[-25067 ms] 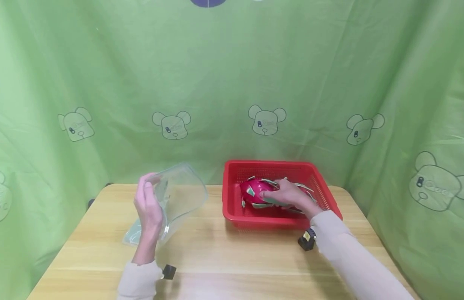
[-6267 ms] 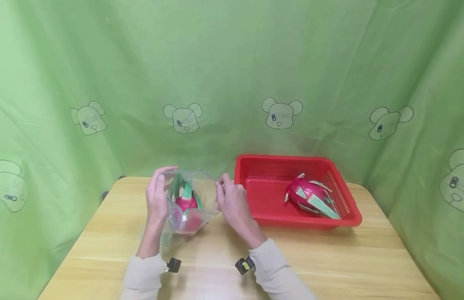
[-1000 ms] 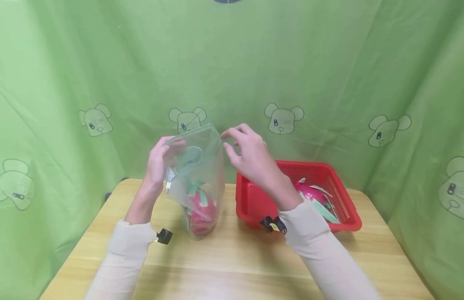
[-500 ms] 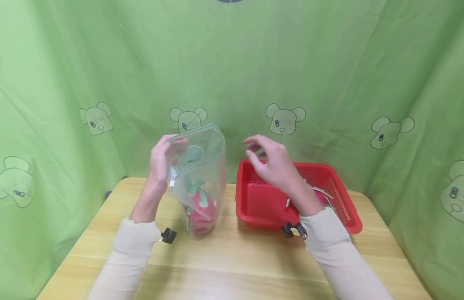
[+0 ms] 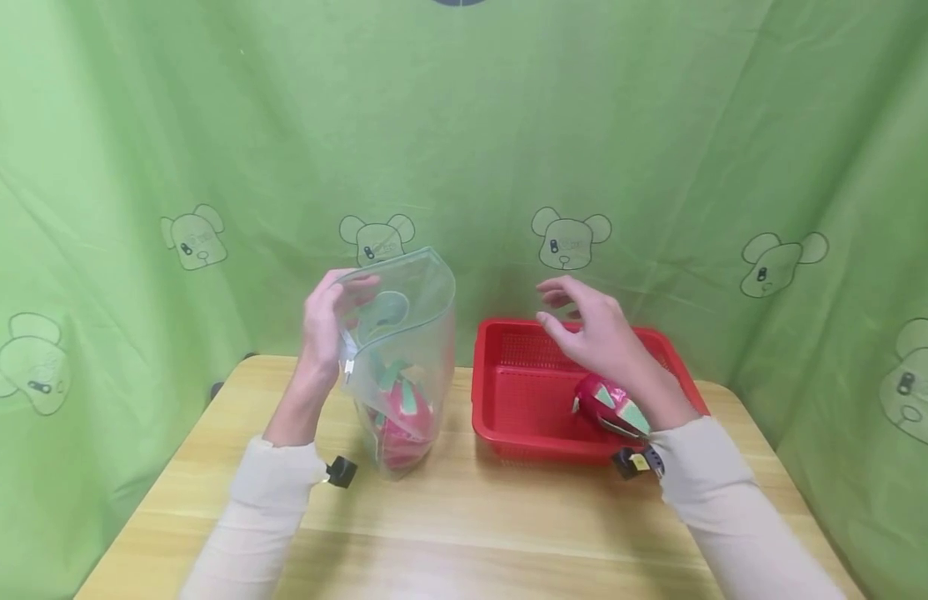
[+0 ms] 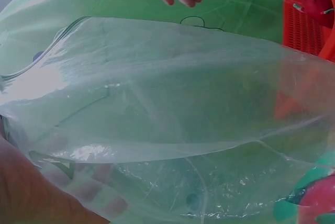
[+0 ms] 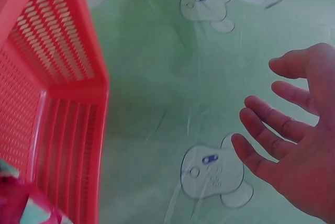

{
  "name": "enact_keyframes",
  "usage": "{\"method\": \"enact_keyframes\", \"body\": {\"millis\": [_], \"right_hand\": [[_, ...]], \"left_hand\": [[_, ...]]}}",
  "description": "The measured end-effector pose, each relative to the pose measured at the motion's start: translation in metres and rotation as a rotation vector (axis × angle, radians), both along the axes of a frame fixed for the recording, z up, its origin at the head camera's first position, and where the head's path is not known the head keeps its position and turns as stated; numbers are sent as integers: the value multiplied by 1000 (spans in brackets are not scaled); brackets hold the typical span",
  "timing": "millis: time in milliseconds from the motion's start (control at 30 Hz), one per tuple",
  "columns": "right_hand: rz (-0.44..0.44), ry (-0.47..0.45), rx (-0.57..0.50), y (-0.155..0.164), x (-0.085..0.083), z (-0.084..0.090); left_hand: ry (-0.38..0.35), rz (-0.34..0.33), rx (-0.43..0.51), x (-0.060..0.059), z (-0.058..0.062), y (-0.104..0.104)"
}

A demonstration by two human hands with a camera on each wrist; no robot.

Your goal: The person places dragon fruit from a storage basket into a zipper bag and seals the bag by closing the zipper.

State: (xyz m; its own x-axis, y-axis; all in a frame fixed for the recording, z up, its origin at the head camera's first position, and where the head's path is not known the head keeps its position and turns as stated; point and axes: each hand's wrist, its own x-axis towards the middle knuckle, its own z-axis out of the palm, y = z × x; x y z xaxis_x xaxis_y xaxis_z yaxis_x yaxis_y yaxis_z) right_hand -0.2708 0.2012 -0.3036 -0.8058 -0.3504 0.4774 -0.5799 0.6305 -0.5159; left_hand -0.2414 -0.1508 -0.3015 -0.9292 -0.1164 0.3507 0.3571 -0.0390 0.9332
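A clear zip bag stands upright on the table in the head view, its mouth spread wide. My left hand grips the bag's left edge near the slider, fingers showing through the plastic. Low in the bag sits a pink dragon fruit with green scales. My right hand hovers over the red basket, holding nothing, its fingers spread and slightly bent in the right wrist view. Below that forearm, a second dragon fruit lies in the basket's right part, partly covered by the arm.
The wooden table carries both bag and basket. A green curtain with bear prints hangs behind and along both sides. The basket's perforated wall rises beside the right hand.
Over the last second my right hand has left the bag's mouth and moved right, above the basket. The left hand keeps its hold. Earlier, one dragon fruit went from basket to bag.
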Motion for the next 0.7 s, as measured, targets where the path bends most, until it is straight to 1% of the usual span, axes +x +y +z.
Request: {"method": "enact_keyframes", "body": {"millis": [233, 400, 600, 700], "right_hand": [[-33, -58, 55, 21, -5, -4], [-59, -114, 106, 36, -8, -10], [-56, -199, 189, 49, -14, -21], [-65, -233, 211, 54, -16, -28]], "left_hand": [[16, 11, 13, 0, 0, 3], [23, 2, 12, -1, 0, 4], [35, 4, 7, -3, 1, 6], [31, 0, 8, -3, 0, 8]]}}
